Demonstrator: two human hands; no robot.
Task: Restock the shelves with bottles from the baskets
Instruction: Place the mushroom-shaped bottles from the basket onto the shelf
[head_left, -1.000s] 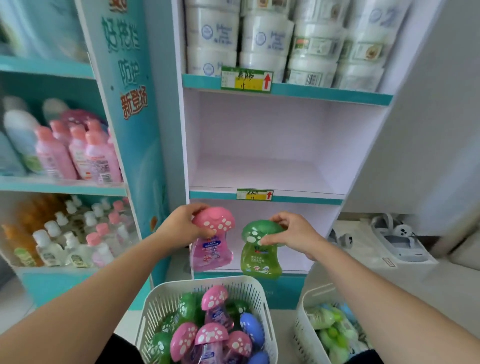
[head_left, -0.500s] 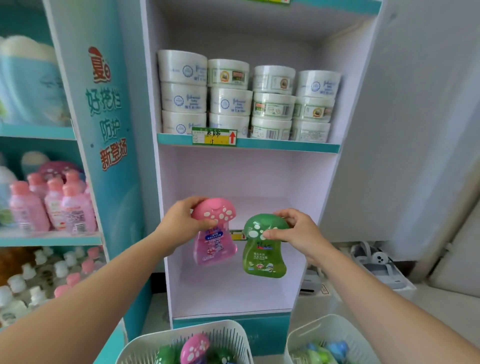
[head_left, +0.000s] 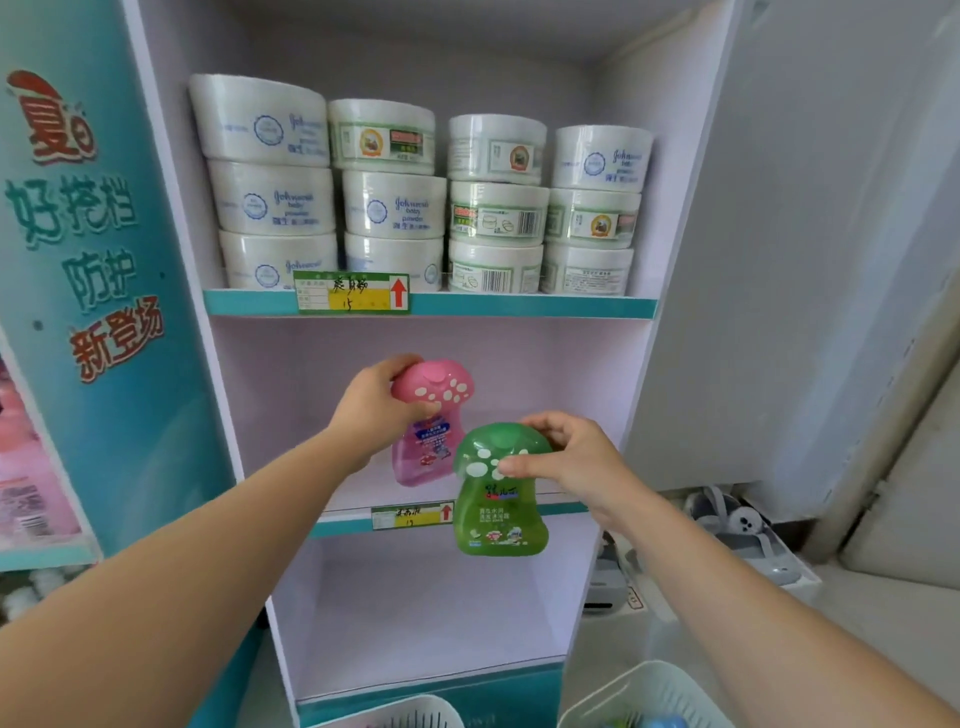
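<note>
Bottles (head_left: 649, 722), only slivers of green and blue, show in the white basket (head_left: 644, 686) at the lower right edge of the frame; a second white basket (head_left: 405, 712) pokes in at bottom centre. Above them, the green mushroom-capped bottle (head_left: 498, 514) hangs upright at centre frame, overlapping the teal front edge of the middle shelf (head_left: 337, 527) just right of a yellow price tag (head_left: 410, 515). The right hand (head_left: 576, 462) holds it by the cap, thumb and fingers pinched on it. Up and to the left, the pink mushroom-capped bottle (head_left: 421, 457) is held tilted in front of the middle shelf opening, the left hand (head_left: 374, 410) with its fingers wrapped round the cap. In the upper half, the upper shelf (head_left: 519, 305) carries white baby powder tubs (head_left: 395, 202) stacked three high in four columns. A teal panel (head_left: 104, 260) with Chinese lettering fills the left side.
</note>
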